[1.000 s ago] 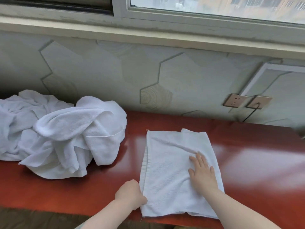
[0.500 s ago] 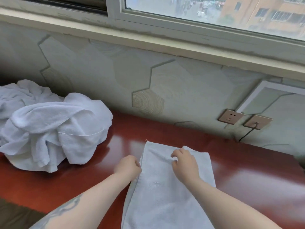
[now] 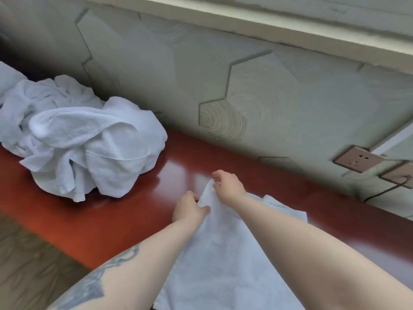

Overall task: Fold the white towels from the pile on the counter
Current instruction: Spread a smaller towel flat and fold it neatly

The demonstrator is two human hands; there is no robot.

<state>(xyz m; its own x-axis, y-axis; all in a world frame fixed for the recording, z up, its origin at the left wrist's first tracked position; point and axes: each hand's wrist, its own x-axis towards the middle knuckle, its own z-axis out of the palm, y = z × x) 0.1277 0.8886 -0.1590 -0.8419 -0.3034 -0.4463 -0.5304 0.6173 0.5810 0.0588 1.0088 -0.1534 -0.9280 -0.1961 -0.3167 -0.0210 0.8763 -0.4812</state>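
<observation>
Wall (image 3: pixel 279 90): pale grey-green, hexagon pattern, one hexagon with wood-ring print low in the middle; window sill (image 3: pixel 290 25) running along the top.
Counter (image 3: pixel 111 215): glossy red-brown, stretching from left to right below the wall, light reflected on the far part near the hands.
Sockets: first socket plate (image 3: pixel 357 158) on the wall at right; second socket plate (image 3: pixel 400 176) just beside it, dark cable hanging down from it.
Floor (image 3: pixel 33 260): wood-toned, at lower left beyond the counter's near edge.
Pile of towels (image 3: pixel 82 142): white, crumpled, heaped on the left part of the counter against the wall, well apart from the hands.
Towel being folded (image 3: pixel 223 253): white, spread flat on the counter at centre bottom, far left corner lifted, far right part lying flat behind the right forearm.
Left hand (image 3: pixel 190 208): curled on the towel's left edge, thumb over the cloth, pinching it just below the lifted corner.
Right hand (image 3: pixel 228 185): fingers bent, pinching the far left corner of the towel, raised slightly off the counter.
Left forearm (image 3: pixel 125 269): bare, dark tattoo near the elbow.
Right forearm (image 3: pixel 312 249): bare, lying across the towel's right half.
</observation>
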